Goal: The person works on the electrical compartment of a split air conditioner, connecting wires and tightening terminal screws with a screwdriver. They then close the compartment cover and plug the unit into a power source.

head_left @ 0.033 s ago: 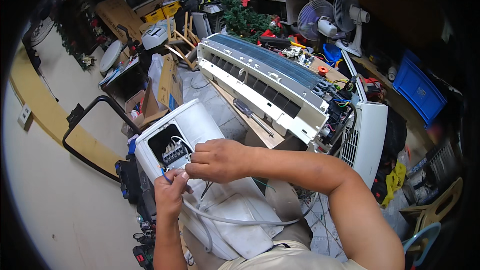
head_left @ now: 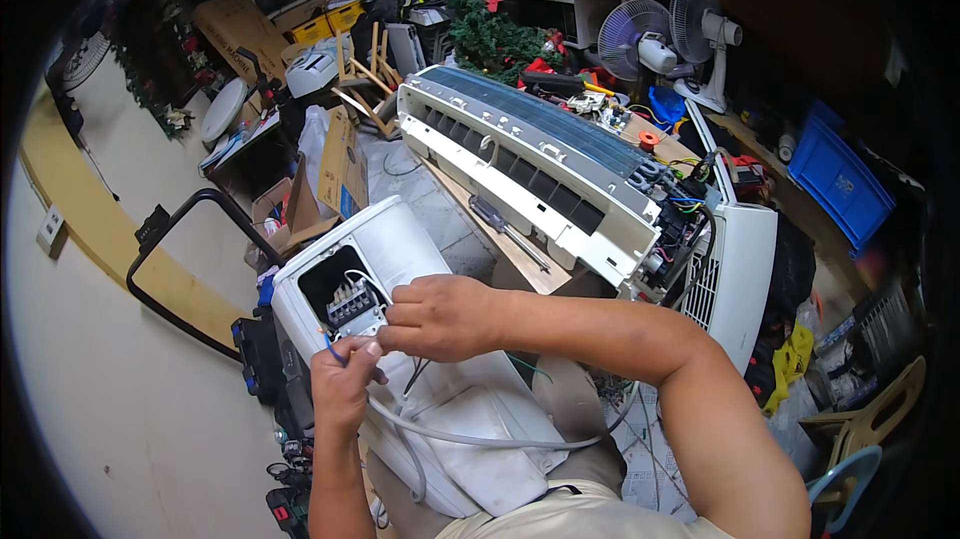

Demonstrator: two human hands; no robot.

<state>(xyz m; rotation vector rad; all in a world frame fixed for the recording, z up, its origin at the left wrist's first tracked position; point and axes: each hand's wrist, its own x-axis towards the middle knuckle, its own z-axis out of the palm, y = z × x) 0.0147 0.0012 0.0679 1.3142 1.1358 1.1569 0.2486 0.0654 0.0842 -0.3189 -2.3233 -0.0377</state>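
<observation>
My left hand (head_left: 340, 384) is closed in a pinch on a blue wire (head_left: 330, 341), whose bare copper end sticks out above the thumb. Against its thumb, my right hand (head_left: 440, 317) is closed with curled fingers; what lies inside them is hidden. Just beyond both hands, a terminal block (head_left: 350, 305) with short wires sits in the dark opening of a white air conditioner casing (head_left: 400, 239). A grey cable (head_left: 470, 436) curves from below my hands across the casing to the right. Dark thin wires (head_left: 414, 375) hang beneath my right hand.
An opened indoor air conditioner unit (head_left: 510, 174) with exposed wiring lies beyond, its white cover (head_left: 745, 279) at right. A screwdriver (head_left: 508, 233) rests on a wooden board (head_left: 530, 264). A black handle frame (head_left: 165, 299) stands left; fans (head_left: 700, 29) and a blue crate (head_left: 840, 179) are farther right.
</observation>
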